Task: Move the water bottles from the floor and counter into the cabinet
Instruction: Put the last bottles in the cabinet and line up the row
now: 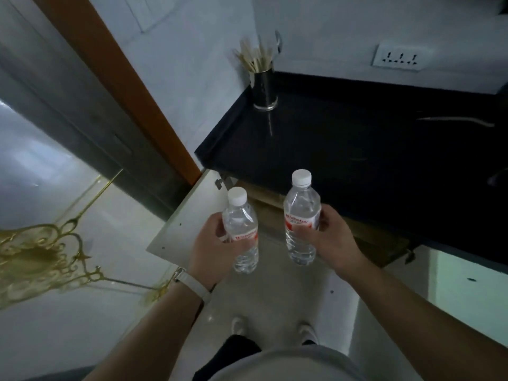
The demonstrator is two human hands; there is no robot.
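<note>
Well, dark metal cup (264,90): pale sticks (254,59) inside
Left hand (210,244): grips clear white-capped water bottle (240,215)
Right hand (331,243): grips second such bottle (301,204)

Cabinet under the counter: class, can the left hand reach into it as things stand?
Probably yes: the cabinet door stands open, and nothing shows between the left hand, which grips a water bottle, and the cabinet.

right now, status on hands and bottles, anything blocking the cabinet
Left hand grips left bottle, right hand grips right bottle. Both upright, capped, in front of the counter. Cabinet door open, nothing seen blocking it.
</note>
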